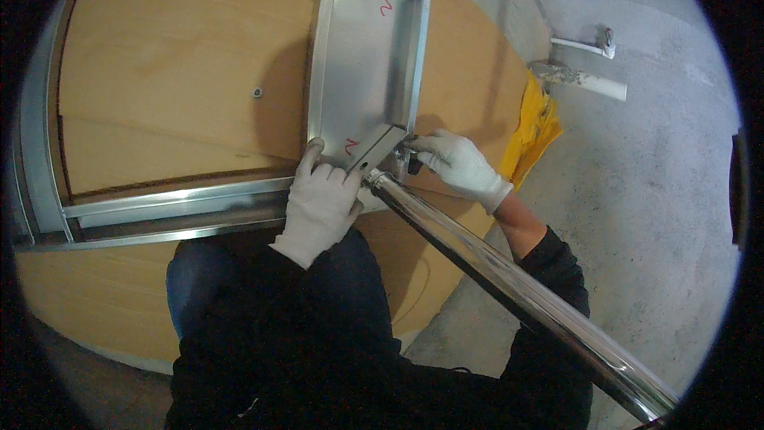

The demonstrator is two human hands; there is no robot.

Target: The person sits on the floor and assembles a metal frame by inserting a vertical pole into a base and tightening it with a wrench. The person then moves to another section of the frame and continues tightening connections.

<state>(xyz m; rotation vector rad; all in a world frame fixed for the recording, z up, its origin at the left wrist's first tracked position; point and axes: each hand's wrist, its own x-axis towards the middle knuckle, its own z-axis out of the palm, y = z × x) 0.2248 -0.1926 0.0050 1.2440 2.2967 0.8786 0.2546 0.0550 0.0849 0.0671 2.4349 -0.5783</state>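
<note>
Closest to the lens runs one long polished chrome tube, slanting from the lower right rim up to the near corner of a shallow brushed-metal channel frame that lies flat on the round light-wood table. Left hand, in a white glove, is pressed flat over that corner and the tube's upper end, fingers spread and lying on the frame's lower edge rather than curled around anything. Right hand, also white-gloved, reaches in from the right with its fingers pinched shut on a small dark part just beside the joint; what that part is cannot be told. A second metal rail runs leftward from the joint and bends up along the wood's left edge. Inside the channel frame nothing lies but two red marks. One small screw head sits on open wood to the left, well apart from both hands. Past the wood's right edge a crumpled yellow cloth hangs, and beyond it is bare grey concrete floor with two white pipe pieces
</note>
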